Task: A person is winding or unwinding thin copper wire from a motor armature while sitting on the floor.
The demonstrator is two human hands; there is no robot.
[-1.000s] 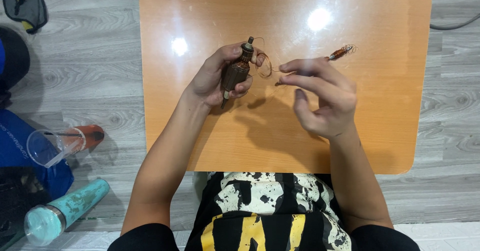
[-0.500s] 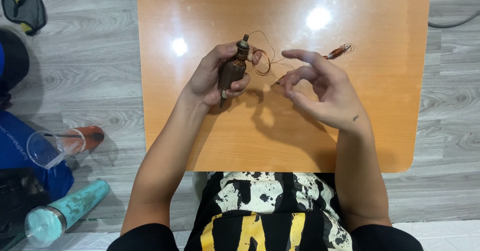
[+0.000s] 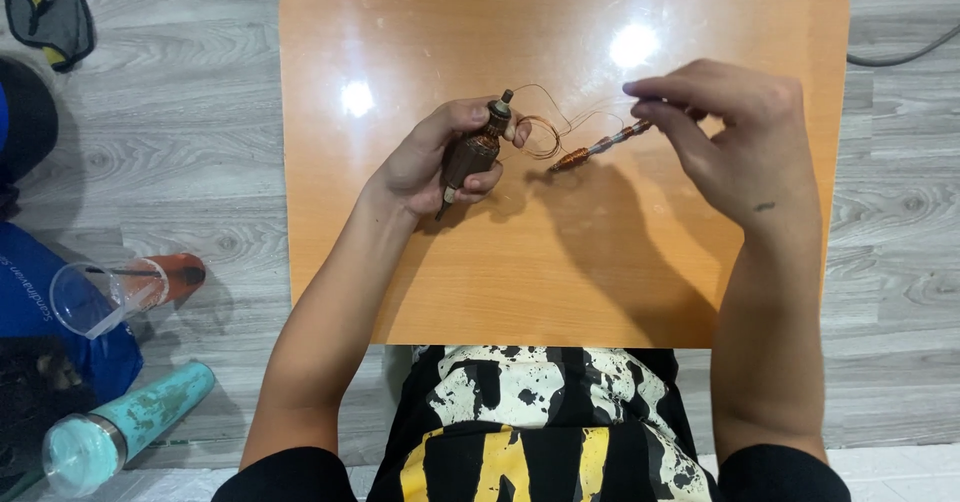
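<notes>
My left hand (image 3: 430, 157) grips a small brown motor armature (image 3: 474, 152) with a steel shaft, held tilted above the orange table (image 3: 400, 262). Loops of thin copper wire (image 3: 548, 127) run from the armature's top toward the right. My right hand (image 3: 735, 137) pinches the upper end of a thin spindle tool (image 3: 600, 146) wound with copper wire. The tool's lower tip points down-left toward the armature and ends a little short of it.
On the grey wood floor at the left stand a teal bottle (image 3: 120, 430), a clear plastic cup (image 3: 85, 297) with a straw, and an orange-lidded container (image 3: 170, 274). A blue bag (image 3: 40, 292) lies beside them. A cable (image 3: 900, 57) runs at the far right.
My right hand moved right and up to the spindle tool on the table and took hold of it. The left hand kept the armature almost still.
</notes>
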